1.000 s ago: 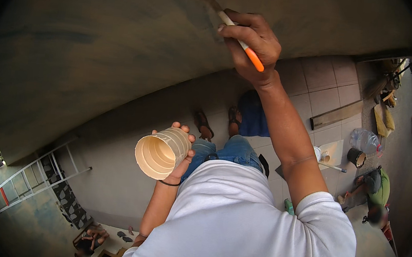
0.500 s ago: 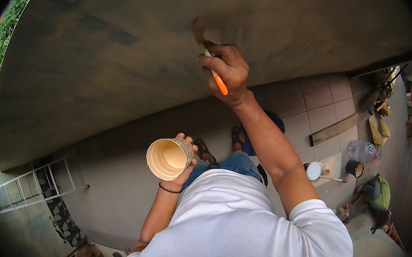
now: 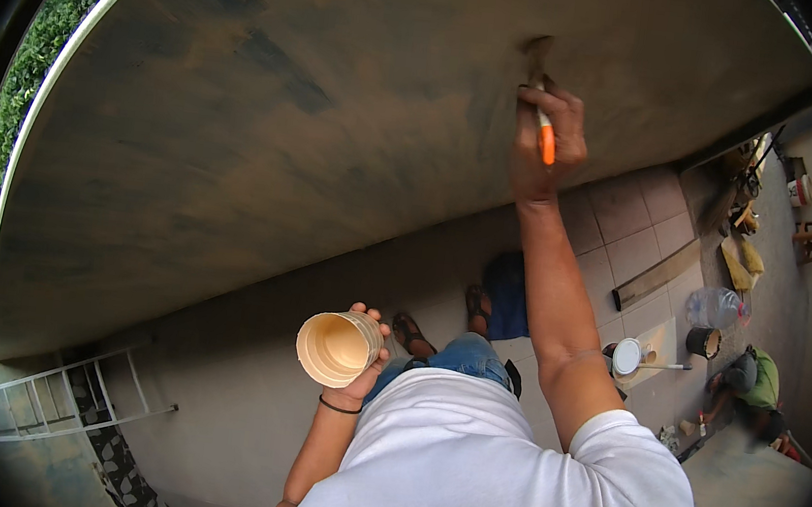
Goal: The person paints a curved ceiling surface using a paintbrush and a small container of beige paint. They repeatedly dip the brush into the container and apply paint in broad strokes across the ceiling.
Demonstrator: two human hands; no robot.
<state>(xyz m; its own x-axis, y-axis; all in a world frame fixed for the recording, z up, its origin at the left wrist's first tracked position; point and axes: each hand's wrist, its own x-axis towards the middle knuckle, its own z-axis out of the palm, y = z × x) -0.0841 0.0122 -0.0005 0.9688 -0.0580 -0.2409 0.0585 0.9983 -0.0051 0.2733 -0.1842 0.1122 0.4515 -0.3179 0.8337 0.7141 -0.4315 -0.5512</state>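
My right hand grips a flat paintbrush with a white and orange handle, its bristle end up against a large dark, mottled brown-grey wall. Lower down, my left hand holds a cream cylindrical cup by its side, the open mouth toward the camera, a pale inside showing. Behind the hands are my sandalled feet on the floor beside a blue item.
At lower left lies a metal ladder. To the right are a plank, clear jug, black pot, white lid, yellow pieces and a stool. Another person in green crouches at far right.
My right hand and brush first moved lower and leftward, then swept rightward and up along the wall. The cup in my left hand shifted slightly right and downward in view.
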